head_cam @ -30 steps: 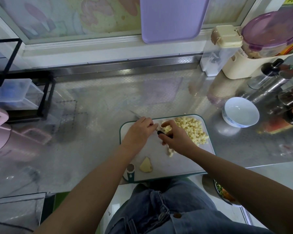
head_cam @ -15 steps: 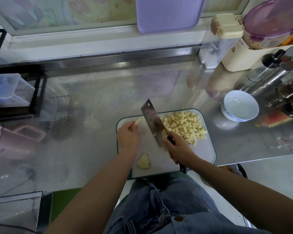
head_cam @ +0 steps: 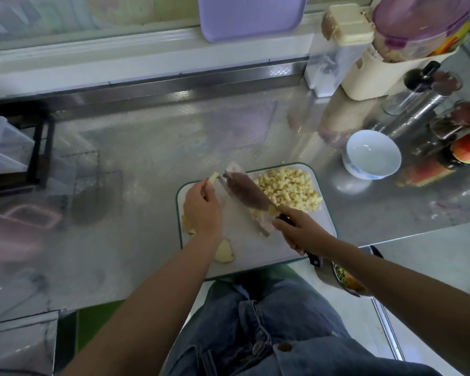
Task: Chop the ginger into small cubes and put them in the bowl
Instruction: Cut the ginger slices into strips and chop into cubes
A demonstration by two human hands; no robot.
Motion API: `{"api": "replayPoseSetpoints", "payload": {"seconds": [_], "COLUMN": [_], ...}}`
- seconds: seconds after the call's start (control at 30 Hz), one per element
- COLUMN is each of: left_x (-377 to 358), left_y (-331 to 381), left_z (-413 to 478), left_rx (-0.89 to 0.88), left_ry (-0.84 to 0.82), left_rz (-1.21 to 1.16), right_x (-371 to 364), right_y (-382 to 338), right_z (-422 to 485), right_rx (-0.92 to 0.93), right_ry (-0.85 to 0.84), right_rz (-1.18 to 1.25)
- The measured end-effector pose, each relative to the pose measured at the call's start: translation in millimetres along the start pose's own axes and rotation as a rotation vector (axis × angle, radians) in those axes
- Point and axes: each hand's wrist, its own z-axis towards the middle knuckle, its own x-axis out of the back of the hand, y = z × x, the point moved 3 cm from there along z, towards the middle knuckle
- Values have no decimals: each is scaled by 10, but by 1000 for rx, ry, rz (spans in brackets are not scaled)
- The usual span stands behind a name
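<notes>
A white cutting board [head_cam: 323,232] with a green rim lies on the steel counter. A heap of small ginger cubes [head_cam: 288,187] covers its far right part. My right hand [head_cam: 300,230] grips the black handle of a cleaver [head_cam: 246,194], whose blade is tilted above the board beside the heap. My left hand [head_cam: 202,210] pinches a thin ginger strip [head_cam: 213,178] raised over the board's far left corner. A ginger chunk [head_cam: 224,252] lies on the board's near left, and more ginger pieces [head_cam: 187,226] sit at its left edge. The white bowl [head_cam: 371,154] stands to the right, beyond the board.
Bottles and jars [head_cam: 429,109] crowd the counter's right side beside a cream container [head_cam: 369,69] and a clear lidded box [head_cam: 334,58]. A purple board [head_cam: 250,14] leans on the window. A black rack [head_cam: 36,150] and pink item [head_cam: 17,226] are at left.
My right hand shifted from the cubes to the cleaver handle and lifted the blade. My left hand picked up a ginger strip and moved it toward the board's far left corner.
</notes>
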Motion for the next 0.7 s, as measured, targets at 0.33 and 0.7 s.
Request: {"api": "replayPoseSetpoints", "payload": {"seconds": [0.33,0.7], "left_x": [-33,-304], "left_y": [-80,-133], "left_z": [-147,-323], "left_rx": [4,-390], "left_ry": [-85,-396], "left_rz": [-34,542], "right_x": [32,-37], "right_y": [187,18], "right_z": [-114,-109], "right_rx": [-36,3], "right_ry": [165,296], "right_rz": [-182,-91]}}
